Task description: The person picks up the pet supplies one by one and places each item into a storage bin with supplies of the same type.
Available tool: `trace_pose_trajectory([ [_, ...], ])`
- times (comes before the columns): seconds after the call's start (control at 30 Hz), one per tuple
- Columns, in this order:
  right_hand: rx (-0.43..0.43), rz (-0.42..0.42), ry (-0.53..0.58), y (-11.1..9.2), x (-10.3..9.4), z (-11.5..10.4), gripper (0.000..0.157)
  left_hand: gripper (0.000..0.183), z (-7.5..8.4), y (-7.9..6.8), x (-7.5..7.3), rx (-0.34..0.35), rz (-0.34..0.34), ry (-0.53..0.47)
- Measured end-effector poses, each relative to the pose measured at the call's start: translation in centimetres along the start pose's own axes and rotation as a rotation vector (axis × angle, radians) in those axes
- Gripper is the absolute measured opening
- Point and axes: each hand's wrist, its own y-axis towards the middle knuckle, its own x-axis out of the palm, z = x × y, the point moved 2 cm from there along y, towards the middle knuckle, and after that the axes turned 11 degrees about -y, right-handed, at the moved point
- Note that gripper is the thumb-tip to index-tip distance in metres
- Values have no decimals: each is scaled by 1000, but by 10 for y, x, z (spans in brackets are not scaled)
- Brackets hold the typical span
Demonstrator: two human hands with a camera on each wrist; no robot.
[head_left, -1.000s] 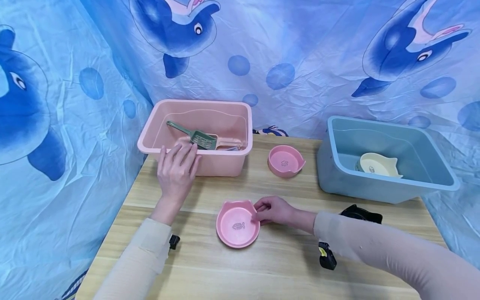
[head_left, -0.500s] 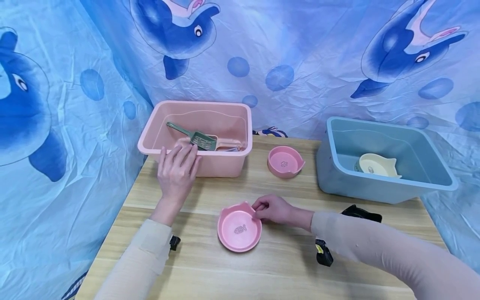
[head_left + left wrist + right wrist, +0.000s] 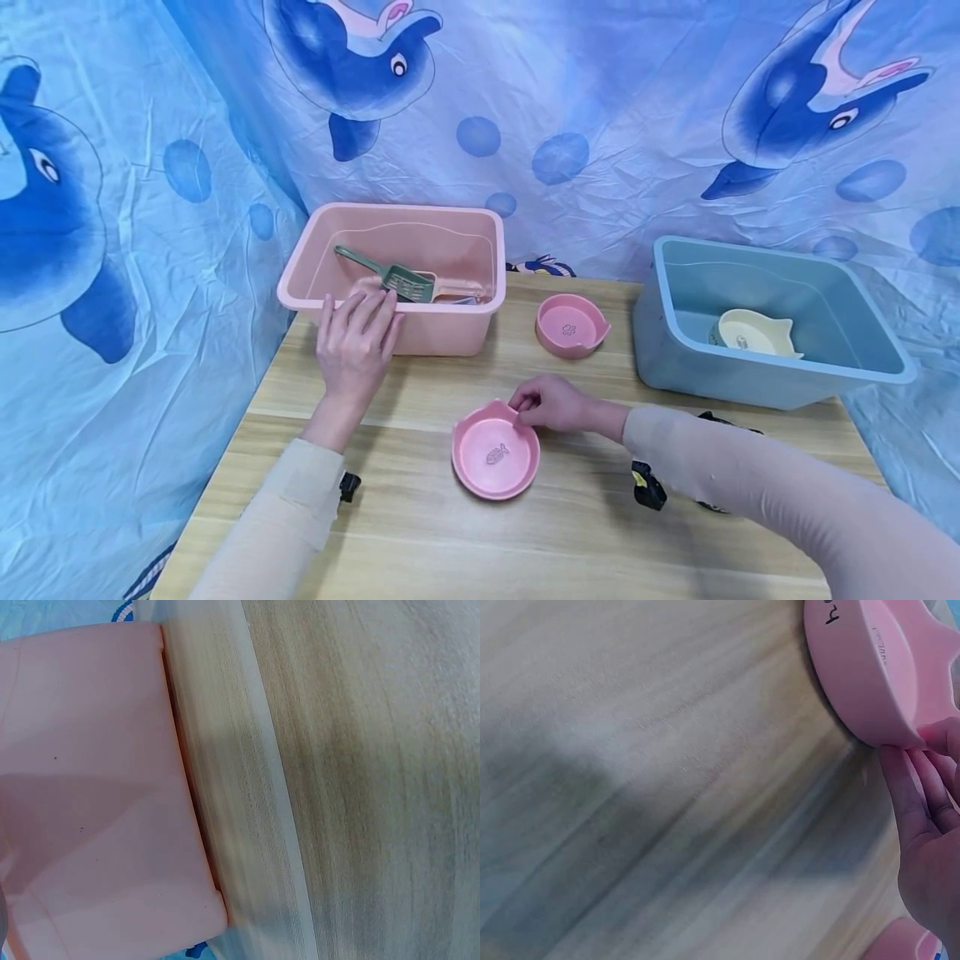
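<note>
My right hand [image 3: 552, 403] pinches the rim of a pink cat-eared bowl [image 3: 495, 457] near one ear. A fish-bone mark shows on the bowl's floor. In the right wrist view, the thumb lies at the rim's inner side and the fingers [image 3: 911, 799] are at the outer side, close over the table. My left hand [image 3: 354, 337] rests on the front rim of a pink bin [image 3: 442, 327], fingertips just over the edge. Inside that bin lie a green slotted litter scoop [image 3: 407, 283] and a pale pink scoop [image 3: 456, 289]. The left wrist view shows the bin's outer wall [image 3: 97, 787].
A second pink eared bowl [image 3: 572, 325], with a paw mark, stands between the bins. At the right is a blue bin [image 3: 750, 375] holding a cream eared bowl [image 3: 753, 331]. A black object [image 3: 708, 417] lies partly hidden behind my right sleeve.
My right hand has shifted the pink bowl slightly rightward and turned it counter-clockwise. More of the black object is now covered by the right sleeve. My left hand has stayed on the bin rim.
</note>
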Motion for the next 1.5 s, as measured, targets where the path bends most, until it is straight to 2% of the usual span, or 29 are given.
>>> trace_pose_trajectory([
  [0.17, -63, -9, -86, 3, -11, -5, 14, 28, 0, 1, 0, 0, 3, 1],
  [0.4, -110, -23, -200, 8, -29, -17, 18, 28, 0, 2, -1, -1, 2, -2],
  [0.77, -309, 38, -558, 3, -52, -48, 20, 28, -1, 2, -2, 10, -4, 5],
  [0.9, -429, 94, -714, -2, -58, -60, 20, 28, -1, 2, -2, 13, -11, 5],
  [1.03, -569, 188, -858, -7, -63, -66, 21, 29, -1, 2, -3, 7, -24, 2],
  [1.23, -596, 259, -968, -10, -70, -62, 29, 29, 1, 0, -4, 6, -25, 6],
  [1.5, -695, 381, -1002, -18, -86, -69, 29, 29, 2, 0, -5, 5, -13, 4],
])
